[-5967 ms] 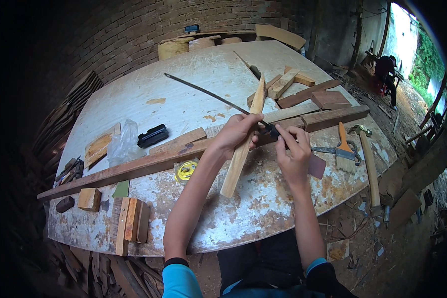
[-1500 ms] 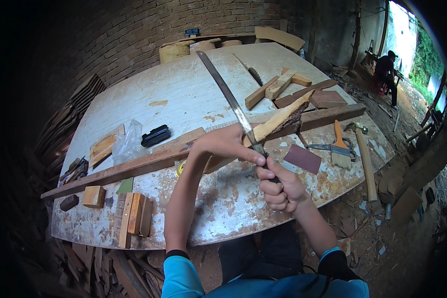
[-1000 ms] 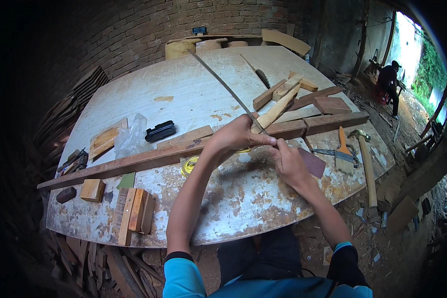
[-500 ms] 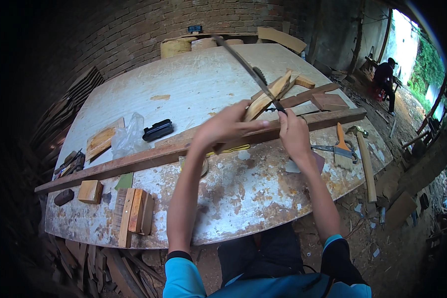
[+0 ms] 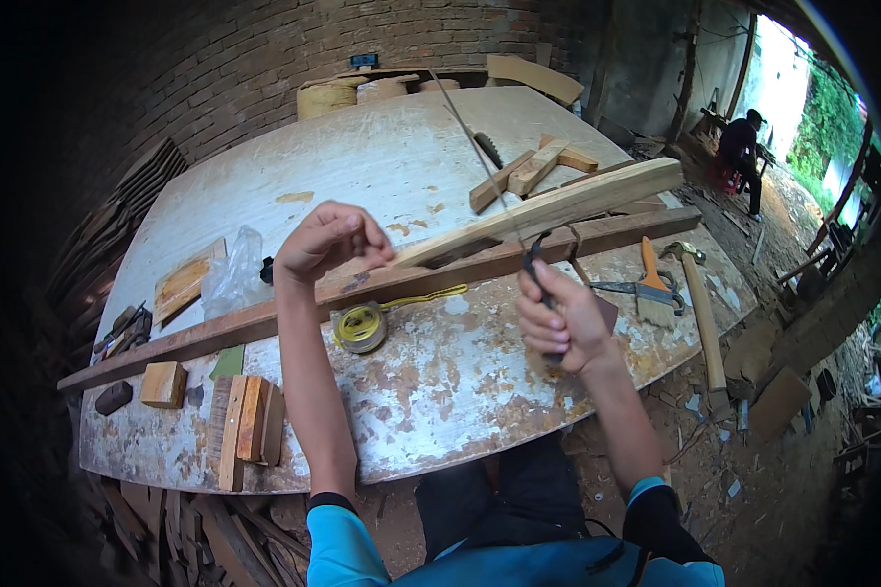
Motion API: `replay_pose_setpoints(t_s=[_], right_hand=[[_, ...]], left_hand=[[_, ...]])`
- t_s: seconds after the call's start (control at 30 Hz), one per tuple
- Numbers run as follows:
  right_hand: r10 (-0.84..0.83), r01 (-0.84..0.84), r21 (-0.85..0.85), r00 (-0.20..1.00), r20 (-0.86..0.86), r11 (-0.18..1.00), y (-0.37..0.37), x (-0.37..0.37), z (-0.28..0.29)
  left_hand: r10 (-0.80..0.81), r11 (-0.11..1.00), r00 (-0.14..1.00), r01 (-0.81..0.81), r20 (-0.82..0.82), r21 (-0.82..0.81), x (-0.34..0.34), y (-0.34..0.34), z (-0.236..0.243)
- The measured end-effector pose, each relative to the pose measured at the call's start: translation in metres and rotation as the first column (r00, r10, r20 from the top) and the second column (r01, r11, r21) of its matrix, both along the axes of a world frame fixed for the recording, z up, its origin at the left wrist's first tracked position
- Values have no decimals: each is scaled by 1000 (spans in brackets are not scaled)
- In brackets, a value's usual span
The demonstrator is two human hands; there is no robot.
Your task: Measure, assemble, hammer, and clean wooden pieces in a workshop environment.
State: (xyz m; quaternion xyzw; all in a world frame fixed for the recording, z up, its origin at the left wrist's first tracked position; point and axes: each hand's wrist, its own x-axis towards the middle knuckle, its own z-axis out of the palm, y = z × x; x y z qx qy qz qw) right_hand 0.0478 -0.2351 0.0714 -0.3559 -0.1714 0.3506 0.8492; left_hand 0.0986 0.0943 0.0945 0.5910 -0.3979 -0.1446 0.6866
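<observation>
My right hand is wrapped round the dark handle of a handsaw, whose thin blade slants up and to the left. My left hand hovers near the left end of a pale wooden board, its fingers loosely bent and nothing visible in them. The board lies slantwise along a long brown wooden beam that crosses the table. In front of the beam, between my arms, sits a yellow tape measure with a strap.
Short wood pieces and a dark toothed disc lie behind the board. A paintbrush and a hammer rest at the right. Wood blocks and a plastic bag are at the left. A person sits far right.
My left hand has moved left off the wood and its fingers have curled. The right hand has come nearer with the saw. The pale board now lies along the beam, and the tape measure is uncovered.
</observation>
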Motion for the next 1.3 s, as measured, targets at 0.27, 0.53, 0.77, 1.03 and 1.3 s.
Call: replay_pose_setpoints(t_s=[0.27, 0.53, 0.77, 1.03, 1.3], right_hand=[[549, -224, 807, 823, -144, 547, 51, -54, 13], [631, -120, 881, 742, -227, 458, 26, -70, 2], [235, -55, 556, 937, -259, 829, -14, -2, -31], [-173, 155, -148, 978, -117, 977, 6, 25, -15], [24, 905, -362, 366, 930, 225, 36, 56, -60]], left_hand=[[335, 709, 854, -507, 398, 490, 20, -77, -20], [48, 884, 905, -236, 423, 404, -16, -144, 0], [225, 481, 801, -587, 555, 651, -11, -146, -1], [247, 315, 813, -582, 527, 750, -13, -122, -1], [305, 107, 762, -623, 571, 775, -2, -107, -7]])
